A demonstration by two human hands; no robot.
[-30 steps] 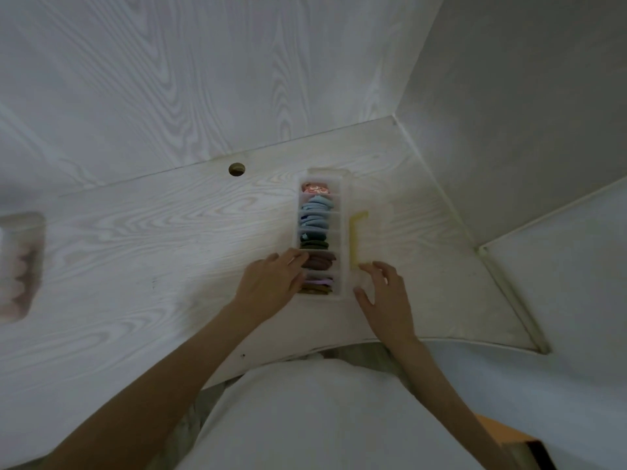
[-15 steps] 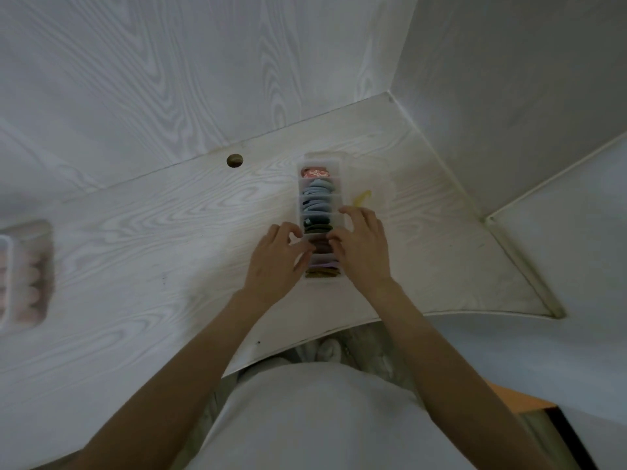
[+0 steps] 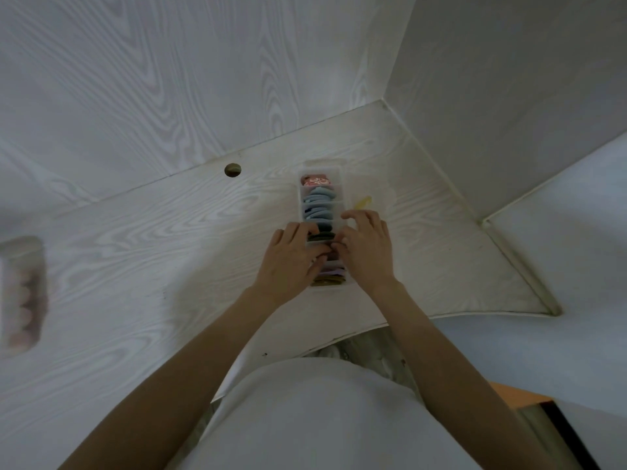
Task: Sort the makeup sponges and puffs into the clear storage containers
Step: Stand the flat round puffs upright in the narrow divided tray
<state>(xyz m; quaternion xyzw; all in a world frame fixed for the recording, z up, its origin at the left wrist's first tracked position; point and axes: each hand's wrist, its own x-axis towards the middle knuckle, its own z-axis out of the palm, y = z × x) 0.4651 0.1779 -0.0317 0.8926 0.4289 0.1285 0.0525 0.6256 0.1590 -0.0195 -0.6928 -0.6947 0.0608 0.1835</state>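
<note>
We looked down from head height at a pale wood-grain desk (image 3: 142,252) set into a corner of white panelled walls. Near the desk's back right corner lay a long, narrow clear plastic storage container (image 3: 320,174), its compartments filled with upright puffs: a red patterned one (image 3: 315,180) at the far end, then a row of flat blue puffs (image 3: 319,205), dark ones (image 3: 322,232) in the middle, and pale pink and olive ones (image 3: 328,279) at the near end. Our left hand (image 3: 288,259) rested against the container's left side, fingers curled onto the puffs at its middle; our right hand (image 3: 368,247) lay against its right side, fingers bent over the rim. Whether either hand pinched a puff, we could not tell, as the fingertips were blurred. A small yellow item (image 3: 363,201) lay just beyond the right hand's fingers. At the desk's left edge sat a second clear container (image 3: 23,293), blurred, with pinkish pieces inside. A round cable hole (image 3: 232,169) sat near the back edge.
</note>
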